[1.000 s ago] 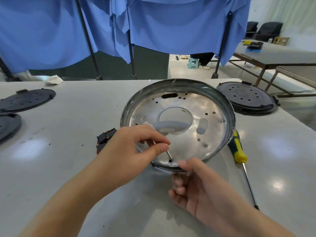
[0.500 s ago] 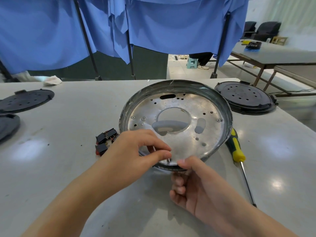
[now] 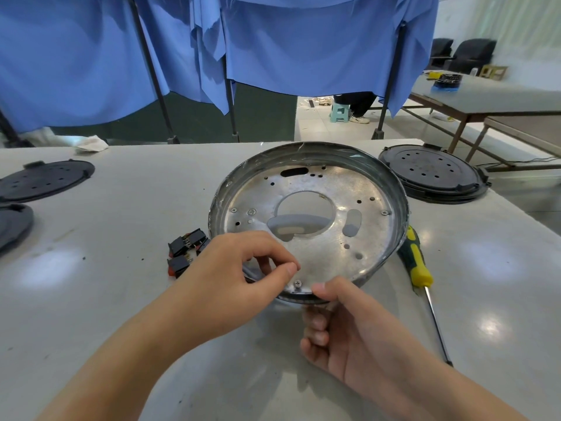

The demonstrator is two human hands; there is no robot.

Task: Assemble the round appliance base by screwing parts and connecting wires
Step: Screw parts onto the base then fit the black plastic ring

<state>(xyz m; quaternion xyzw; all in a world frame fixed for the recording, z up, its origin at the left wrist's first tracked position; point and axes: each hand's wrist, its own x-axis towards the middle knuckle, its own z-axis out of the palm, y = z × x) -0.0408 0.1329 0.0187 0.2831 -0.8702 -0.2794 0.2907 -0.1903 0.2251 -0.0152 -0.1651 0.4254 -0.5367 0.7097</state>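
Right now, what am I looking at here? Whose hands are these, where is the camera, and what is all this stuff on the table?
No machine here: a person works with bare hands, and the camera sits on their head, looking down. The right hand grips the near rim of a round metal pan, tilting it up off the grey table. The left hand pinches its fingers just beside a small screw sitting in the pan's near edge. A yellow-handled screwdriver lies to the right, untouched. Small black connectors lie to the left. Black round covers rest farther out on both sides.
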